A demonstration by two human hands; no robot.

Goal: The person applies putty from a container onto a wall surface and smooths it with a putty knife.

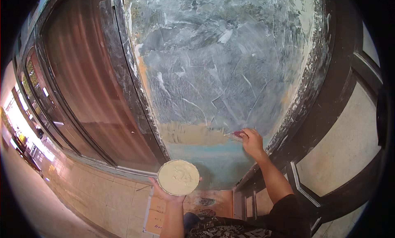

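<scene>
My left hand point(165, 193) supports a round tub point(159, 183) from below, its fingers around the underside. Cream-coloured putty point(180, 176) fills the tub, with ridges and a dip on its surface. Farther up and to the right, my right hand point(252, 143) is closed on a putty knife point(236, 134) with a reddish handle. The knife's blade is at the wall point(222, 85), at the right end of a wet beige band of putty point(189, 134). Above this band the wall is grey with whitish streaks; below it, a pale blue-green strip shows.
A dark-framed window point(90, 81) with reddish-brown panes stands left of the wall. Dark wooden framing with pale panels point(345, 143) stands at the right. Below lie a tiled floor point(107, 197) and a brown cardboard sheet point(155, 215). Bright daylight enters at far left.
</scene>
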